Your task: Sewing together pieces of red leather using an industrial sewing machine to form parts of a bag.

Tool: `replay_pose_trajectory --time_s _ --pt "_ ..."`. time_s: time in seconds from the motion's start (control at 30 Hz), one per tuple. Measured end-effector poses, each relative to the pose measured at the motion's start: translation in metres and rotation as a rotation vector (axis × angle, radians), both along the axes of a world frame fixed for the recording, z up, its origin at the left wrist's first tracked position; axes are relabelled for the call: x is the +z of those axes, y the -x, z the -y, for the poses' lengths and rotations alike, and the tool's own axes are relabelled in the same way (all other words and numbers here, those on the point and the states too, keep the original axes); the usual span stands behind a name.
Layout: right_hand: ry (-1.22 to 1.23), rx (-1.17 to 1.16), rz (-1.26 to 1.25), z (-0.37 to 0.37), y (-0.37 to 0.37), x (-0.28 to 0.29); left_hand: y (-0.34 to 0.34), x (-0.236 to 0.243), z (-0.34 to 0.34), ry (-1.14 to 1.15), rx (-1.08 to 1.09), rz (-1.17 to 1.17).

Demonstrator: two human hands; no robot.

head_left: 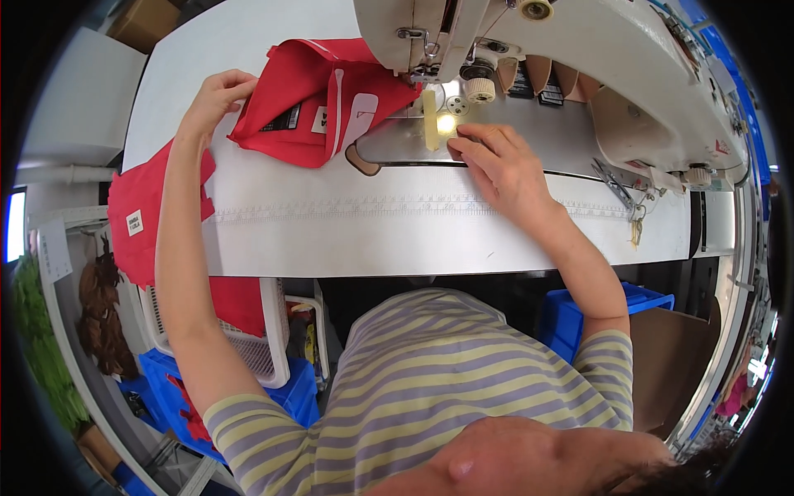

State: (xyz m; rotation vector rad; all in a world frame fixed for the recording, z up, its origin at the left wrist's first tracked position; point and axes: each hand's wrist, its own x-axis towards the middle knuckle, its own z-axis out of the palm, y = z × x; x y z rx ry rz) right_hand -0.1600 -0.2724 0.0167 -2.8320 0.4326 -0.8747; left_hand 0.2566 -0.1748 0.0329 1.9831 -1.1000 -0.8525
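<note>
My left hand [225, 95] grips the left edge of a red fabric pouch [277, 99], which lies open with a white zipper strip, labels and a white pale patch on it. The pouch's right end reaches under the sewing machine head [409, 37]. My right hand [500, 161] rests on the metal bed plate [397, 145] with fingers loosely bent and apart, just right of an upright yellow guide strip [430, 120]. I see nothing held in it.
More red fabric [141, 231] hangs over the table's left edge above a white basket [273, 364] and blue bins [566, 322]. A printed ruler [347, 207] crosses the white table [314, 248]. Scissors [612, 186] lie to the right, below the machine arm [645, 83].
</note>
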Motion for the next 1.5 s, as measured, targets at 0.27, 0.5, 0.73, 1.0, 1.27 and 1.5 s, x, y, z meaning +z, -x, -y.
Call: replay_pose_trajectory --time_s 0.27,0.5,0.73,1.0,1.27,1.5 --pt "0.002 0.001 0.004 0.002 0.000 -0.006 0.016 0.012 -0.029 -0.198 0.001 0.134" --pt "0.093 0.052 0.067 -0.001 0.000 -0.002 0.032 0.071 -0.103 0.629 0.320 0.594" --pt "-1.467 0.221 0.134 -0.075 -0.028 0.023 0.224 0.017 -0.110 0.738 -0.154 0.949" --pt "-1.622 0.042 0.379 -0.065 -0.016 0.007 0.304 -0.025 -0.100 0.713 -0.110 0.517" --pt "-1.574 0.105 0.354 -0.053 -0.009 0.035 0.261 0.022 -0.055 0.745 -0.170 0.654" --pt "-1.607 0.343 0.239 -0.020 -0.007 0.046 0.208 0.076 -0.038 0.434 -0.514 -0.256"
